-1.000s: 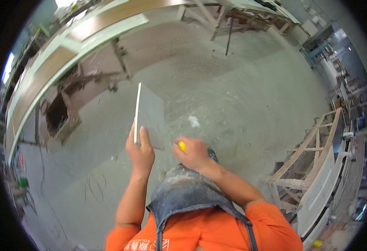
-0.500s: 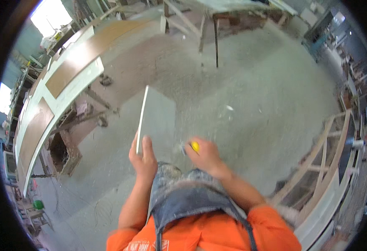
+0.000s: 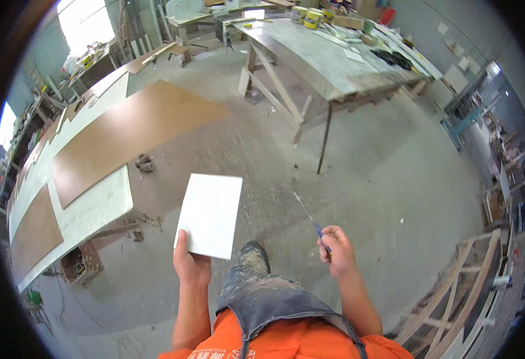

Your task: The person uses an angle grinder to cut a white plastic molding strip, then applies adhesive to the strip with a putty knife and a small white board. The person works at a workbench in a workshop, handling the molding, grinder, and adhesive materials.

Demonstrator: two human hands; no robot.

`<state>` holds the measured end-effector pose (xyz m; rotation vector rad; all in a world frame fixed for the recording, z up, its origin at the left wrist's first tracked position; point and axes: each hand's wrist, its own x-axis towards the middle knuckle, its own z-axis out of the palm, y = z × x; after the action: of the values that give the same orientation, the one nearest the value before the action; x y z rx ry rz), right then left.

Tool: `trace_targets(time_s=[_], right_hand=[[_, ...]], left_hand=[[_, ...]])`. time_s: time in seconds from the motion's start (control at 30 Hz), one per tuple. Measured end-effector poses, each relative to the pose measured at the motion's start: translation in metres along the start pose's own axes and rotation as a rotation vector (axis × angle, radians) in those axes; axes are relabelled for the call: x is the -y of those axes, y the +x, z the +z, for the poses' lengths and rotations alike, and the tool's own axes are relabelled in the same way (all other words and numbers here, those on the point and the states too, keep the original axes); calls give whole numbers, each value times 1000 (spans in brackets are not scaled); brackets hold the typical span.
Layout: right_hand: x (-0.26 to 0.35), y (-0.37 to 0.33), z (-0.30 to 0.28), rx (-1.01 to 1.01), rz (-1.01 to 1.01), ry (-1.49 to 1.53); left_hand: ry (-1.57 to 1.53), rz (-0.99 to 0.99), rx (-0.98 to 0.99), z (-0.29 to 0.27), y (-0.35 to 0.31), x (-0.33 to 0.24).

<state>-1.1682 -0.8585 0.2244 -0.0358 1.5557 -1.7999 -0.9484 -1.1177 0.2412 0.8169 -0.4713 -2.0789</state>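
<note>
While white lettering (image 3: pixel 219 351) crosses an orange shirt (image 3: pixel 286 338) at the bottom edge, the left hand (image 3: pixel 192 267) grips a white panel (image 3: pixel 210 212) at its lower left corner, thumb on the face, other fingers mostly hidden beneath. Well apart to the right, the right hand (image 3: pixel 338 254) curls closed around a blue-handled tool (image 3: pixel 318 229), perhaps a screwdriver, its thin shaft angled up and left above the grey floor (image 3: pixel 388 197).
</note>
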Motion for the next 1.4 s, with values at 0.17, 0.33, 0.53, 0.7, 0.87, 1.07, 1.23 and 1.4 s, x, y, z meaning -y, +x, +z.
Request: trace_targets(time_s=[0.17,0.33,0.53,0.7,0.87,1.07,1.23,1.4], right_hand=[[98,88,77,196,21,78],[158,208,122,399,97,-185],[274,452,128,310,-65,-40],[329,561,160,637,154,-167],[370,660,204,737,192,-230],[377,804,258,562,216,-73],[377,934,361,563,295,-97],[401,1049,498,609,353,-17]], left_hand=[[-139,22,-5,109,139,-15],[-98,88,0,206,242,18],[-30,21,76,275,362,64],[-194,316,-174,334,438,42],[-331,511,-221,350,508,6],[-244,606,-347,345,643,-51],[-254,614,-332,355,796,-114],[-359,650,-422,373,904,-174]])
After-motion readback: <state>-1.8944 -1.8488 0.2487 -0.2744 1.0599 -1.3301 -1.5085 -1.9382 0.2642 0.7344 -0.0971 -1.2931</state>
